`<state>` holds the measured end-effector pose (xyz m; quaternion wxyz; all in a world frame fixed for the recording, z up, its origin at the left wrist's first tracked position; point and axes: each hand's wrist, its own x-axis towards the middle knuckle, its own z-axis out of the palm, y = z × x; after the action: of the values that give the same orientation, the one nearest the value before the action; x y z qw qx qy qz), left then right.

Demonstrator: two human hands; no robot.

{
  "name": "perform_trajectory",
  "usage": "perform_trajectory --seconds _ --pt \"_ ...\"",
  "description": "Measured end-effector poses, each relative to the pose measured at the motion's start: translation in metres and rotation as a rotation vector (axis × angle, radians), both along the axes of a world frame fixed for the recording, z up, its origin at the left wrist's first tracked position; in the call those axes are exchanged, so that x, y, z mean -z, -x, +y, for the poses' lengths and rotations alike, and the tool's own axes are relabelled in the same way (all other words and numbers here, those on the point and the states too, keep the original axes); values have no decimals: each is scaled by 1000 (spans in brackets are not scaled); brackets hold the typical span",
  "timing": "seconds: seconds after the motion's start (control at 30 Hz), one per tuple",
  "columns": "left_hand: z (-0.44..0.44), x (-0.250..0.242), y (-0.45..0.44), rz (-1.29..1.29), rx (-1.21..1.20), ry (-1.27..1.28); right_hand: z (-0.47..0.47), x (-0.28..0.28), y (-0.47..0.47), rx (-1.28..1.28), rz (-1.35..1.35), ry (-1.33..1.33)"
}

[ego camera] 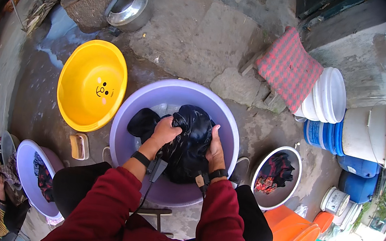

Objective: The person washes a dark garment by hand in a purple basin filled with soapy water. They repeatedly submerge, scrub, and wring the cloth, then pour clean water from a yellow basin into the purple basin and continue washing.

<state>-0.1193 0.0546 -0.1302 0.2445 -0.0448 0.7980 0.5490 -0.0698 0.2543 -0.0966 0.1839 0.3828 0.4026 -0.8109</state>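
A large purple plastic basin [227, 125] stands on the floor between my knees. Bunched inside it is a wet black garment [190, 142], its folds shiny. My left hand [166, 131] grips a fold of the cloth, fingers curled around it. Against the garment's right side rests my right hand [215, 147], thumb up and palm on the fabric; its fingertips are partly hidden. Part of the black cloth spreads toward the basin's left wall. Dark bands with small devices circle both my wrists.
A yellow basin [81, 80] and a soap dish with a brush [80, 146] lie left. Clothes fill a grey-white basin [297, 178] at right and a second purple basin [27, 157]. Another person [0, 197] works at far left. Buckets [367, 130] line the right wall; a kettle [129, 8] stands behind.
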Motion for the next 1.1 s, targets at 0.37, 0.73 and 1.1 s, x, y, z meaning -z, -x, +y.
perform_trajectory --seconds 0.37,0.73,1.1 --pt "-12 -84 -123 273 -219 502 -73 -47 -105 -499 414 -1330" --pt "-30 7 -118 -140 90 873 -100 22 -95 -1197 296 -1512" --pt "-50 10 -44 -190 118 690 -50 12 -12 -1221 263 -929"
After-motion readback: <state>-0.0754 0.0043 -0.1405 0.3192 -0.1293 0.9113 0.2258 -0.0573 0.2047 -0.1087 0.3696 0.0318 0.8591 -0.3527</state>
